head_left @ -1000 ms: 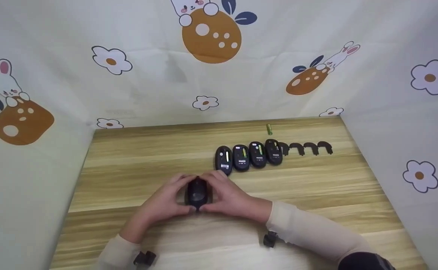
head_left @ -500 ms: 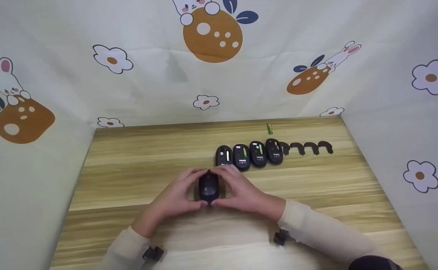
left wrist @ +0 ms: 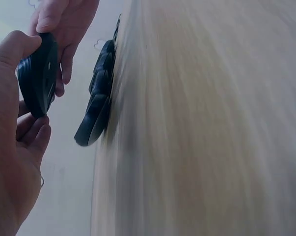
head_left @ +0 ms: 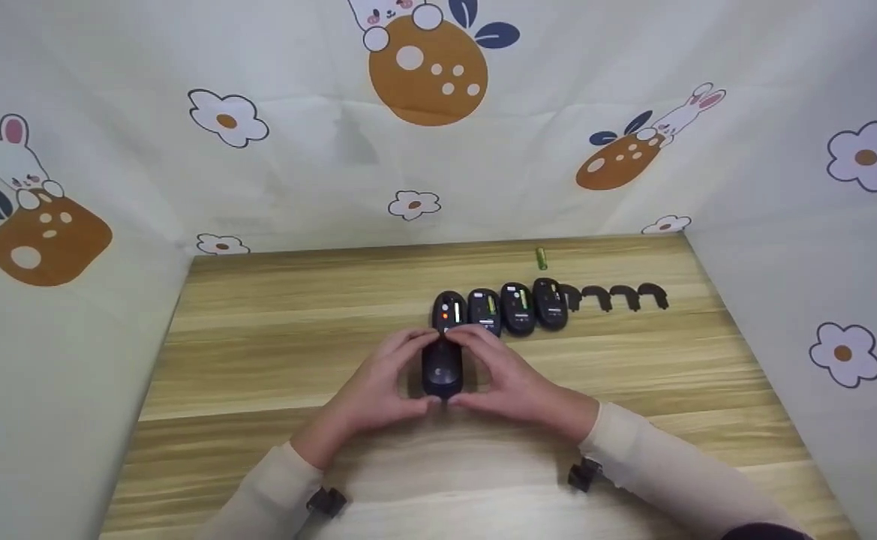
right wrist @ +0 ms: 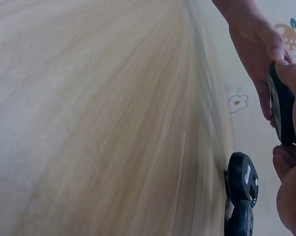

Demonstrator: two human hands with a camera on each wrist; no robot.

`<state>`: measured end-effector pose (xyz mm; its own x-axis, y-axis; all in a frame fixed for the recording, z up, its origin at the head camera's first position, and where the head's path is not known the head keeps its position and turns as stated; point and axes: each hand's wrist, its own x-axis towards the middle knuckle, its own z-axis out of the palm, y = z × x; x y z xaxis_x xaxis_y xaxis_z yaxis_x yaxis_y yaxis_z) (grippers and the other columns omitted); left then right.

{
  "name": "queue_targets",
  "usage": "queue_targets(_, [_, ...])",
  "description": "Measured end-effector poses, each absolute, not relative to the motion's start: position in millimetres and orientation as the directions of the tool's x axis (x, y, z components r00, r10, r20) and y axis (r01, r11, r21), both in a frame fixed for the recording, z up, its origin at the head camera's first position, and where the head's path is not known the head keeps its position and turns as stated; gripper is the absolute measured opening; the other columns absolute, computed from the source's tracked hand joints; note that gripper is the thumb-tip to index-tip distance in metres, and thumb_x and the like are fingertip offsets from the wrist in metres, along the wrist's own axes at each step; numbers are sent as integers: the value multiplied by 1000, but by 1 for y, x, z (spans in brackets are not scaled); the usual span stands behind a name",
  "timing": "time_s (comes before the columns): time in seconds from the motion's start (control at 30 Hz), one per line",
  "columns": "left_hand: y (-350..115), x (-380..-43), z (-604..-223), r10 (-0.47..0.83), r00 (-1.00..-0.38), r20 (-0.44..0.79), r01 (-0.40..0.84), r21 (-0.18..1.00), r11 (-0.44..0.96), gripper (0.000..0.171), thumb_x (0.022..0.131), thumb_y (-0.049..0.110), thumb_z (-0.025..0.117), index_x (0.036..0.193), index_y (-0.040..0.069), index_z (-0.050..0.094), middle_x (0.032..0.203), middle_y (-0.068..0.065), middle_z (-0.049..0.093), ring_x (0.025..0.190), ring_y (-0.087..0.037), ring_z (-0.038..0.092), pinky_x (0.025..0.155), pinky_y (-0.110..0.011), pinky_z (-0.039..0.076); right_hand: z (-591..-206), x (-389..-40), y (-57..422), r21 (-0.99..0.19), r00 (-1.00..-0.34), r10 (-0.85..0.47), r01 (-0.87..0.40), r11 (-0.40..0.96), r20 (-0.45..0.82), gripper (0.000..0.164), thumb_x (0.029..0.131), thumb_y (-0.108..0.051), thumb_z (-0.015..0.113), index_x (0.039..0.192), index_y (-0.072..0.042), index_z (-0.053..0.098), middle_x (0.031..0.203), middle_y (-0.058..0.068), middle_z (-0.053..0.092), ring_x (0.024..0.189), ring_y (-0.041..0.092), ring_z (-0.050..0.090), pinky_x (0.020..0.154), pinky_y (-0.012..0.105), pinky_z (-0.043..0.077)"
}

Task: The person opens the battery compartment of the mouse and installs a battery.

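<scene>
Both hands hold one black computer mouse between them, top side up in the head view. My left hand pinches its two ends from the left, thumb at the near end and fingertips at the far end. My right hand pinches the same ends from the right. In the left wrist view the held mouse is raised above the tabletop. Just beyond it, upside-down mice stand in a row; the leftmost mouse shows an orange-red light and a battery in its open compartment.
Farther right in the row are more upturned mice with batteries showing, among them one mouse and the end mouse. Several curved black covers lie beside them. A loose green battery lies behind. Patterned cloth walls surround the wooden table.
Both hands have carried the mouse rightward and slightly away from the body, up to the leftmost upturned mouse. An orange-red light now shows on that mouse.
</scene>
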<state>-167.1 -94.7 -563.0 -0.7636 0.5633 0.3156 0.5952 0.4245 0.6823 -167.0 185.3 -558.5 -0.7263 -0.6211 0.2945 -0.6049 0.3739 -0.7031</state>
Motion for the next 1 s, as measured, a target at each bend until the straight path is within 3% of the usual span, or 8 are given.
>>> queue_targets(0.3, [-85, -170, -562, 580, -741, 340, 617, 685, 387, 94, 83, 34, 93, 165, 14, 51, 164, -1, 50, 151, -21, 47, 126, -47, 43, -557, -166, 196, -703, -717, -612, -621, 346, 333, 95, 90, -33, 94, 168, -12, 45, 170, 9, 42, 155, 31, 47, 129, 49, 39])
queue_targets(0.7, [-79, -167, -563, 566, -727, 388, 624, 718, 310, 90, 84, 28, 94, 162, 9, 53, 168, -5, 49, 154, -26, 49, 127, -47, 41, -558, -170, 204, -679, -663, -621, -682, 272, 418, 93, 86, -23, 97, 164, -7, 49, 168, 17, 45, 154, 37, 47, 129, 50, 38])
queue_targets(1.0, [-74, -164, -568, 535, -720, 441, 637, 726, 258, 80, 89, 29, 92, 158, 8, 58, 168, 1, 51, 154, -25, 50, 128, -46, 40, -561, -166, 203, -748, -714, -577, -615, 248, 396, 87, 87, -21, 96, 163, -11, 53, 169, 13, 48, 155, 35, 47, 129, 50, 38])
